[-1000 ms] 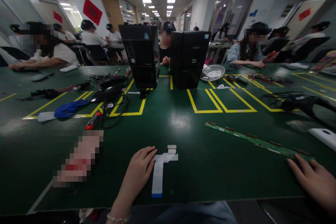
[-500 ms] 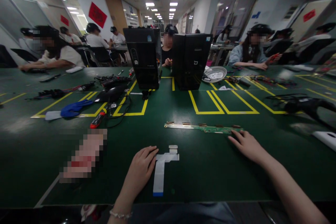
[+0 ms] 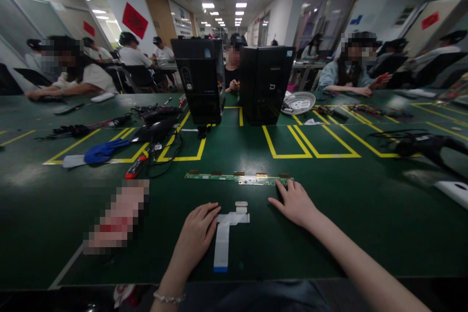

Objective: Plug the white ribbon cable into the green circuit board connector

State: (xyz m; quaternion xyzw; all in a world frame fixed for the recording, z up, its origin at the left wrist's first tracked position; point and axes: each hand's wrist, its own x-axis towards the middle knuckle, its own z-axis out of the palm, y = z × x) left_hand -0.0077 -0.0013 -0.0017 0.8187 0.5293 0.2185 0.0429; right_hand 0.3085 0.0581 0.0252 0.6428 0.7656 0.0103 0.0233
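Note:
A long, narrow green circuit board (image 3: 226, 177) lies flat across the table, with copper-coloured tabs along its far edge. My right hand (image 3: 295, 201) rests at the board's right end, fingers spread and fingertips on it. Nearer to me is a white flat ribbon cable (image 3: 221, 243), bent at an angle, with a blue end and a pale connector (image 3: 241, 204). My left hand (image 3: 197, 226) lies flat on the table at the cable's left side, its fingers stretched out and the fingertips touching or almost touching the cable.
Two black computer towers (image 3: 199, 83) stand at the back middle. On the left lie a blue glove (image 3: 104, 151), a red-and-black screwdriver (image 3: 136, 167) and a blurred-out item (image 3: 119, 214). A white basket (image 3: 300, 103) sits back right. Several people are seated beyond the table.
My right hand has slid the circuit board to the left along the table. The left hand and the ribbon cable have stayed in place.

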